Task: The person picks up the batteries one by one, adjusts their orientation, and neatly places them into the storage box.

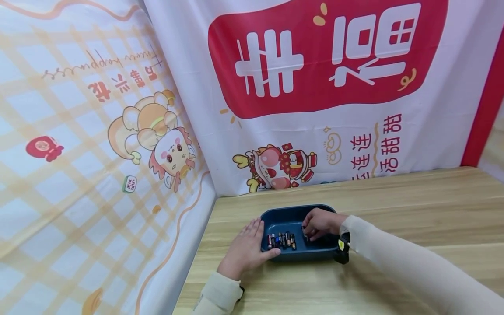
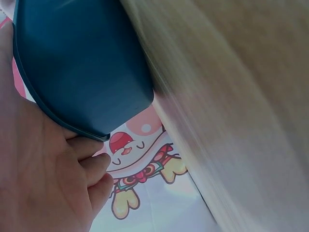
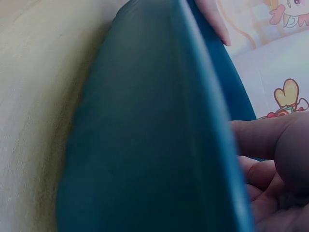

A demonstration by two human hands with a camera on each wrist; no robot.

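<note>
A dark blue rectangular bin (image 1: pixel 299 256) sits on the wooden table, its corners rounded. Several small batteries (image 1: pixel 281 240) lie side by side in its left half. At the left end, my left hand (image 1: pixel 246 247) rests on the rim, fingers extended along the side and thumb over the front edge; the left wrist view shows the left palm (image 2: pixel 48 174) close against the bin's outer wall. Inside the right half, my right hand (image 1: pixel 320 222) pinches a small dark battery (image 1: pixel 304 230). From the right wrist, the bin wall (image 3: pixel 140 121) hides most of this grip.
The wooden table (image 1: pixel 413 210) extends to the right and in front of the bin. Behind stands a white printed cloth (image 1: pixel 197 87) with a red panel, and a checked cloth (image 1: pixel 71 153) hangs at the left. A black wrist strap (image 1: pixel 343 249) sits beside the bin's right end.
</note>
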